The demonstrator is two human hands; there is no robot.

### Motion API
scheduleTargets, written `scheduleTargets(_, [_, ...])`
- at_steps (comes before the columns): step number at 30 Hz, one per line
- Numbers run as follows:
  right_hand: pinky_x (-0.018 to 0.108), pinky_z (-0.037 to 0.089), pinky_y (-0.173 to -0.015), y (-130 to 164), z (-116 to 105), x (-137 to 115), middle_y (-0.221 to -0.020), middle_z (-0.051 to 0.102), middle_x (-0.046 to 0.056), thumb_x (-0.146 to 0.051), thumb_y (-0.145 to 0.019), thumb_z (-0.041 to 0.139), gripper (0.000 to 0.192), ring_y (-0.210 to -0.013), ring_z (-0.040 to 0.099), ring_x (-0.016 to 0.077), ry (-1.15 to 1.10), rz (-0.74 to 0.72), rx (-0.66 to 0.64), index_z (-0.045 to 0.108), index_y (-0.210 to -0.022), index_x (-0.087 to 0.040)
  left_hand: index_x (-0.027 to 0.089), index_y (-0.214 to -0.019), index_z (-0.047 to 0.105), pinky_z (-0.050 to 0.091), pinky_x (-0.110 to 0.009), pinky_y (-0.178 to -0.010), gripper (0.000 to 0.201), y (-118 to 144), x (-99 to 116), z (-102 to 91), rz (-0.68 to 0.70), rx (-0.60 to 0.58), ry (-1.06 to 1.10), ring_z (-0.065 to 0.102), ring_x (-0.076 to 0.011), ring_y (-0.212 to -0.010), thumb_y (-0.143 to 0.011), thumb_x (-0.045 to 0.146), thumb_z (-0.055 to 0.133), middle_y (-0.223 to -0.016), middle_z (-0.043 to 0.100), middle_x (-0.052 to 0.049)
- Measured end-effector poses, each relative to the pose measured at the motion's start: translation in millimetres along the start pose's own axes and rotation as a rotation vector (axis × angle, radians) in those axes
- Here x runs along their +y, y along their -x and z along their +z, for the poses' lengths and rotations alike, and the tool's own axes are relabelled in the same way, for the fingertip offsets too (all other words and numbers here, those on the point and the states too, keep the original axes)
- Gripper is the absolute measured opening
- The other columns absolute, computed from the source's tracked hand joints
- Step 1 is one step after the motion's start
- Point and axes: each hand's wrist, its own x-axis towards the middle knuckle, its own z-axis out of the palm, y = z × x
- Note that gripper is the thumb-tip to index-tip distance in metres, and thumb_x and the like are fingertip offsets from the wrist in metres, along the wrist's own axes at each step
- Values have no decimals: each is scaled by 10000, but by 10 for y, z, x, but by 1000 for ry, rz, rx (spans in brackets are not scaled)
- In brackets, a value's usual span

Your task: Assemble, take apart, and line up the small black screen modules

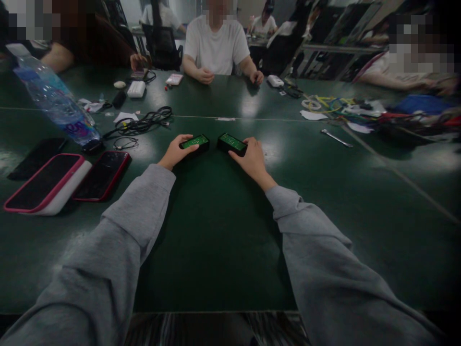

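My left hand [176,151] pinches the left black box [195,142] at its 2 o'clock; my right hand [252,156] pinches the right black box [232,143] at its 10 o'clock. Their long axes seem to angle toward each other on the bench [216,230].

A single head-worn camera looks forward and down over the green table [223,230], from the person's near edge toward its far side. Nearest the lens are both grey sleeves [118,250]; other people sit beyond the table's far edge.
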Motion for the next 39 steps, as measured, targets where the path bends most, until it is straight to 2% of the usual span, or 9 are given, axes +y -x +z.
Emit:
scheduleTargets(5, [600,489,-941,-19,-20,11,-1093,588,134,-564,-801,719,509,-1070,534,368,7,1,-17,544,-1126,-213,175,-1188,640,450,-462,-1093,451,-50,-68,-25,-16,17,115,627,-272,-1200,-830,447,679,-1225,693,-123])
scheduleTargets(12, [631,449,-998,-24,16,26,-1173,580,156,-624,-819,666,569,-1132,510,391,-44,-22,-54,542,-1185,-208,202,-1112,692,488,-479,-1027,388,-72,-151,-5,-13,39,35,643,-257,-1092,-808,442,702,-1158,708,-85])
scheduleTargets(15, [619,435,-1014,-30,10,22,-1187,590,163,-704,-879,549,580,-1142,513,386,-100,-10,-67,553,-1188,-214,207,-1119,691,490,-469,-1017,380,-68,-150,-9,-1,28,7,636,-255,-1093,-826,450,682,-1163,701,-82])
scheduleTargets(18, [554,454,-1004,-46,-2,21,-1129,622,150,-745,-946,382,589,-1096,548,342,-148,13,-34,582,-1132,-223,211,-1121,691,492,-463,-1008,388,-60,-137,-13,7,24,-7,632,-256,-1091,-818,454,694,-1173,696,-81])
scheduleTargets(21, [512,467,-989,-63,15,55,-1089,642,147,-805,-935,307,677,-1067,567,319,-137,29,1,605,-1090,-218,213,-1113,696,489,-458,-1015,404,-44,-106,-9,6,34,-9,631,-259,-1096,-794,460,725,-1189,698,-80])
scheduleTargets(25, [535,464,-989,-80,73,134,-1062,650,153,-884,-885,218,810,-1053,574,329,-91,38,-11,636,-1043,-209,198,-1138,695,478,-452,-1034,411,-20,-36,1,-9,39,-79,633,-260,-1110,-811,446,702,-1220,700,-88])
scheduleTargets(30, [540,481,-963,-73,73,132,-1042,645,140,-847,-906,292,726,-1031,577,325,-72,9,-2,641,-1033,-223,175,-1194,695,460,-441,-1059,448,-14,9,8,-25,28,-161,619,-280,-1167,-837,445,671,-1269,683,-119])
scheduleTargets(39, [471,508,-912,-5,-42,-49,-1120,645,114,-562,-967,504,390,-1004,618,294,-121,-99,-85,565,-1164,-231,155,-1218,701,468,-458,-1049,514,-14,-5,19,-40,39,-144,618,-297,-1172,-822,481,675,-1282,680,-137])
